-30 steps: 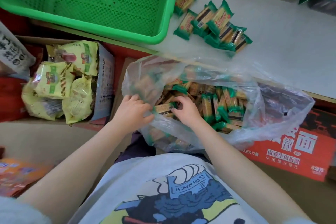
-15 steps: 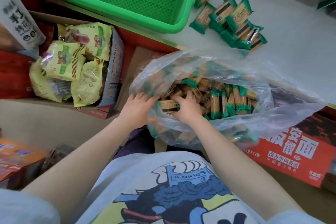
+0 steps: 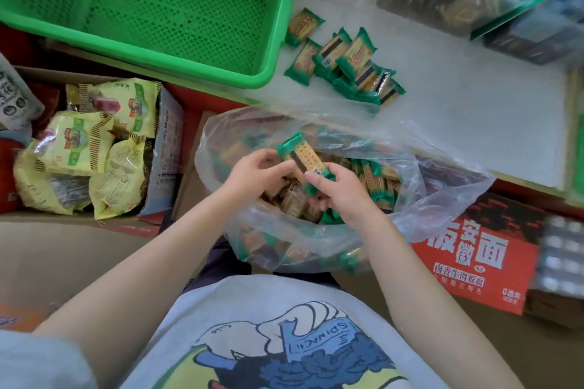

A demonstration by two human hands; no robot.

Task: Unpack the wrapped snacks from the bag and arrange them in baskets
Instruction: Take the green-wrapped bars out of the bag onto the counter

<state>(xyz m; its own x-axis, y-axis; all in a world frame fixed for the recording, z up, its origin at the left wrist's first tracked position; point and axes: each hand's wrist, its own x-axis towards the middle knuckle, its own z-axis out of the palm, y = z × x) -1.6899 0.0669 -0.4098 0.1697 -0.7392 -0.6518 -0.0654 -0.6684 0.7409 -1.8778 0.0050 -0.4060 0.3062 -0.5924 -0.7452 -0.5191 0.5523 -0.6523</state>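
**Both hands on a snack bundle above the open bag**

Left hand [image 3: 256, 172] and right hand [image 3: 339, 189] meet over the mouth of the clear plastic bag [image 3: 426, 186]. Between them: a bundle of wrapped snacks [image 3: 301, 156], green-ended wrappers, cracker print facing up, tilted with its far end raised to the left. Left fingers curled round the bundle's near-left edge, thumb on top. Right fingers pinch its lower right end, thumb across the wrapper. Bundle sits clear of the bag's contents, just above them.

Bag lies open, slumped, full of the same snacks, packed in rows on the right side. It rests partly on a red carton [image 3: 474, 262] with white lettering.

On the white bench [image 3: 474, 88] beyond the bag: a loose pile of snacks [image 3: 344, 66], overlapping, just right of the green basket [image 3: 278, 50]. Basket's mesh floor shows bare; its near corner overhangs the bench edge.

Left of the bag: a cardboard box [image 3: 167, 142] holding yellow packets [image 3: 79, 145], heaped. Far right corner: clear tubs of dark items, blurred.
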